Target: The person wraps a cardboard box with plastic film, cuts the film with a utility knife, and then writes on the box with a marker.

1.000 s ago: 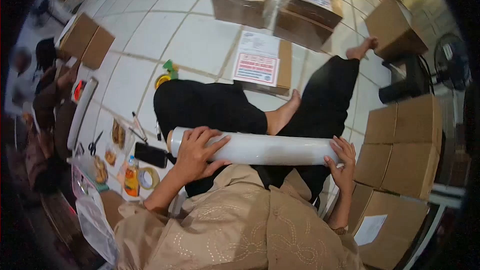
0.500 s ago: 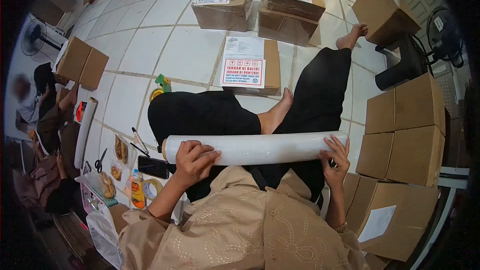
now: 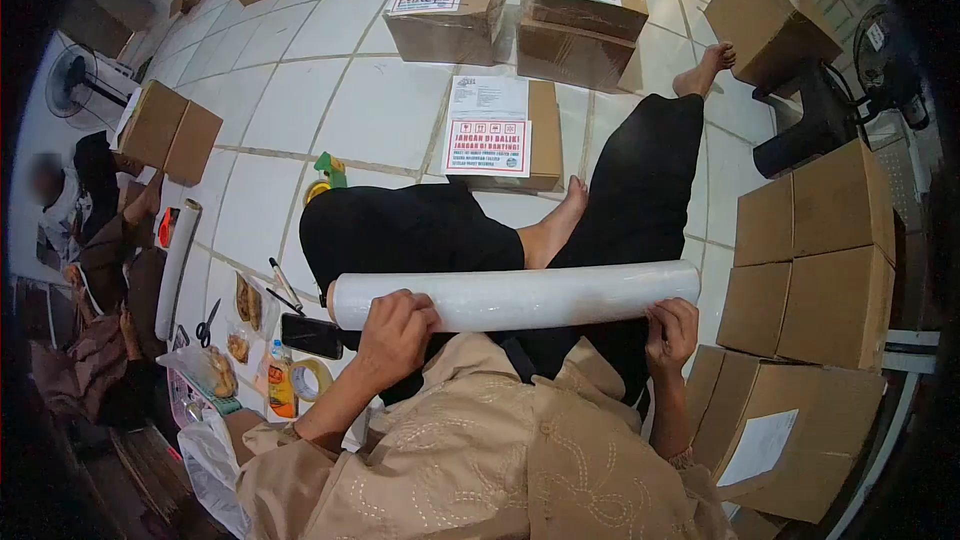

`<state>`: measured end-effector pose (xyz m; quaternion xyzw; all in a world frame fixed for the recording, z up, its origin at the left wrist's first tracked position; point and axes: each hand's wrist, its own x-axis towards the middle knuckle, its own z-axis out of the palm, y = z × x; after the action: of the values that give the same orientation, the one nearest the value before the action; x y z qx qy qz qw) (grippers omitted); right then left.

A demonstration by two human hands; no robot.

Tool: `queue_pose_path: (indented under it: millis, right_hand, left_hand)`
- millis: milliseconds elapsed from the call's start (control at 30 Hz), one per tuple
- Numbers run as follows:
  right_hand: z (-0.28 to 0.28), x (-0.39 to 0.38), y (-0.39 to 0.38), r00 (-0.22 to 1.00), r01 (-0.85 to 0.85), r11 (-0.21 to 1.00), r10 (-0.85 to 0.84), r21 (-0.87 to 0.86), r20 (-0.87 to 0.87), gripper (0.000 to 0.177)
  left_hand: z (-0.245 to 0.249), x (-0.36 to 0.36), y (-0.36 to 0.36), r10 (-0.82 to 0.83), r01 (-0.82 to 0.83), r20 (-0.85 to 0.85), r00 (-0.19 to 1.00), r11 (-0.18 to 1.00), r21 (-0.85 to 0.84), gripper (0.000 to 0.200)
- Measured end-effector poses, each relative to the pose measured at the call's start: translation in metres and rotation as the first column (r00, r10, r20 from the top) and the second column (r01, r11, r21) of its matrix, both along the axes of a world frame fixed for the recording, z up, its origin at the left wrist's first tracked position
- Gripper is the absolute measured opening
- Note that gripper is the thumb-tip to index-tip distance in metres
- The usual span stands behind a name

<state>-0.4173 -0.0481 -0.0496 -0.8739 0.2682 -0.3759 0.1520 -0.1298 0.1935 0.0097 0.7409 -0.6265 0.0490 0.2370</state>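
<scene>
A long roll of clear plastic wrap (image 3: 520, 298) lies across my lap, on my black trousers. My left hand (image 3: 397, 332) rests on the roll's near side toward its left end, fingers curled against the film. At the right end, my right hand (image 3: 671, 333) has its fingertips pinched together at the roll's lower edge. Whether a film edge is between those fingertips is too small to tell. Beyond my legs, a cardboard box (image 3: 545, 140) with white and red labels lies on the tiles.
Taped boxes (image 3: 445, 30) stand farther ahead. Stacked cartons (image 3: 810, 260) are at my right. To my left lie a phone (image 3: 311, 335), scissors (image 3: 208, 323), a tape roll (image 3: 311, 378) and a bottle (image 3: 280, 380). Another person (image 3: 110, 270) sits at the far left.
My right hand's fingers were raised and spread over the roll's end; now they are lower and drawn together at its near edge. My left hand's fingers have curled in more.
</scene>
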Motion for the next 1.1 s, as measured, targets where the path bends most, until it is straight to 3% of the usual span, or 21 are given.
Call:
queue_pose_path:
  millis: [67, 233, 367, 433, 700, 867, 933, 1100]
  right_hand:
    - [0.001, 0.0, 0.003, 1.0, 0.01, 1.0, -0.01, -0.004, -0.023, 0.008]
    - [0.006, 0.001, 0.005, 1.0, -0.027, 0.997, 0.026, 0.076, 0.011, 0.006]
    - [0.003, -0.007, 0.007, 0.999, -0.042, 0.99, 0.044, 0.137, -0.009, 0.005]
    - [0.003, -0.009, 0.008, 0.998, 0.009, 0.956, 0.008, 0.293, -0.055, 0.006]
    - [0.018, 0.001, 0.007, 0.983, -0.014, 0.97, 0.058, 0.243, -0.176, 0.022]
    - [0.028, 0.012, 0.009, 0.984, -0.005, 0.943, 0.064, 0.332, -0.167, 0.019]
    - [0.033, 0.02, 0.011, 0.978, -0.013, 0.982, 0.051, 0.188, -0.2, 0.02]
    - [0.03, 0.027, 0.006, 0.985, -0.074, 0.967, 0.108, 0.243, -0.131, 0.019]
  left_hand:
    - [-0.001, 0.0, 0.004, 0.109, -0.118, -0.083, 0.991, 0.988, -0.105, 0.023]
    - [-0.006, 0.007, 0.013, 0.051, -0.058, -0.086, 0.995, 0.995, -0.081, 0.023]
    - [-0.007, 0.0, 0.011, 0.091, -0.091, 0.034, 0.995, 0.996, 0.005, 0.018]
    - [-0.008, -0.001, 0.01, 0.081, -0.083, 0.08, 0.994, 0.996, 0.016, 0.017]
    - [-0.014, -0.005, 0.035, -0.093, 0.095, -0.037, 0.995, 0.994, 0.054, 0.017]
    - [0.004, -0.014, 0.018, 0.0, 0.004, -0.051, 0.999, 0.998, 0.07, 0.021]
    - [0.009, -0.018, 0.0, 0.068, -0.067, -0.018, 0.998, 0.996, 0.057, 0.025]
    - [-0.003, -0.018, -0.01, 0.045, -0.044, -0.033, 0.998, 0.999, 0.031, 0.02]
